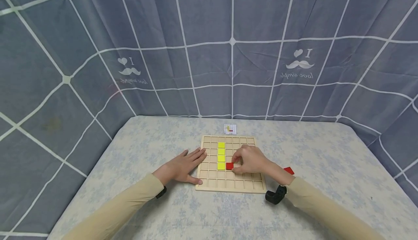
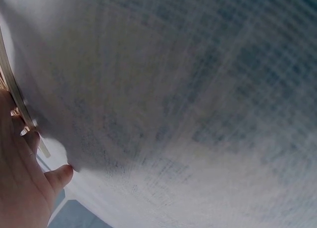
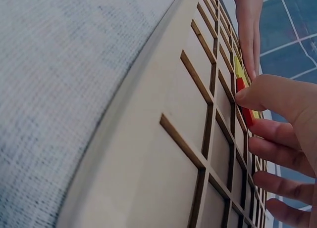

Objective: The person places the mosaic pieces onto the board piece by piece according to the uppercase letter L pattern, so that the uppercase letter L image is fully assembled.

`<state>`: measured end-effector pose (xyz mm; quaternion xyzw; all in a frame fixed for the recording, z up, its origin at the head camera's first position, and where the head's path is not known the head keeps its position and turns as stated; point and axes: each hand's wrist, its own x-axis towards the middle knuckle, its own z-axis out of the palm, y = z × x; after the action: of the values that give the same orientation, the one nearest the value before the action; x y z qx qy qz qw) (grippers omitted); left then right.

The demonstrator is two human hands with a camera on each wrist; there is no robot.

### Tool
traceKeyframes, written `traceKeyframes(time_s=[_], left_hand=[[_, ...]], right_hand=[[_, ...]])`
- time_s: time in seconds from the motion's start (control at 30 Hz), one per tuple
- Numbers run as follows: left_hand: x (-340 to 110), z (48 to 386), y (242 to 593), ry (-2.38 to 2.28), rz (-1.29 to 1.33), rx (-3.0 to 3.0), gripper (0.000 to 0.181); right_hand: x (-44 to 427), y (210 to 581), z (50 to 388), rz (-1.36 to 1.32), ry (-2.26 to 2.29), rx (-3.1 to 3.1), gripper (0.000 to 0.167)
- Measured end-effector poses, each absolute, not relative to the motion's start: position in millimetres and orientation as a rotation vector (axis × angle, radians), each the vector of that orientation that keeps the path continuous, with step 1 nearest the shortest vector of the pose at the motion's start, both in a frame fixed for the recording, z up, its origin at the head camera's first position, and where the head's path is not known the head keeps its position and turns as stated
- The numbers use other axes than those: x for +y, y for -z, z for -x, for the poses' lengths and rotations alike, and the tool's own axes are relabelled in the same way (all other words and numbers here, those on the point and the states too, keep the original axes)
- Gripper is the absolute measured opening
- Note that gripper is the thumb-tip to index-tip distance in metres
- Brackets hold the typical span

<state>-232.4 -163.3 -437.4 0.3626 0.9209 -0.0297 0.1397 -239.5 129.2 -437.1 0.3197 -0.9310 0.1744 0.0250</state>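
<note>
A wooden grid board (image 1: 212, 185) lies on the table, with a column of several yellow square tiles (image 1: 221, 155) in its cells. My right hand (image 1: 250, 160) pinches a red square tile (image 1: 229, 166) between thumb and fingers, just right of the lowest yellow tile. In the right wrist view the thumb presses against the red tile (image 3: 244, 102) at the grid's ridges; whether it is fully seated I cannot tell. My left hand (image 1: 183, 166) rests with fingers spread on the board's left edge. The left wrist view shows that hand (image 2: 29, 173) beside the board's rim (image 2: 20, 99).
Behind the board lies a small printed grid card (image 1: 230, 129) with a coloured pattern. Another red piece (image 1: 289, 170) lies on the table right of the board, partly behind my right forearm. A blue-grey curtain (image 1: 209, 66) with white lines surrounds the patterned tablecloth (image 1: 156, 135).
</note>
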Motion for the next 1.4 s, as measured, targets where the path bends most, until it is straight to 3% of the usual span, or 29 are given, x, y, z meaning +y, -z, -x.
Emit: traceKeyframes(time_s=[0.73, 1.1, 1.4], left_hand=[[-160, 233, 435, 0.110, -1.062, 2.660, 0.098], [-160, 232, 435, 0.101, -1.047, 2.658, 0.099], [-162, 233, 436, 0.111, -1.049, 2.660, 0.099]], right_hand=[[141, 433, 241, -1.061, -0.534, -2.910, 0.019], [189, 419, 241, -1.123, -0.704, -2.864, 0.016], [236, 414, 243, -1.011, -0.725, -2.939, 0.016]])
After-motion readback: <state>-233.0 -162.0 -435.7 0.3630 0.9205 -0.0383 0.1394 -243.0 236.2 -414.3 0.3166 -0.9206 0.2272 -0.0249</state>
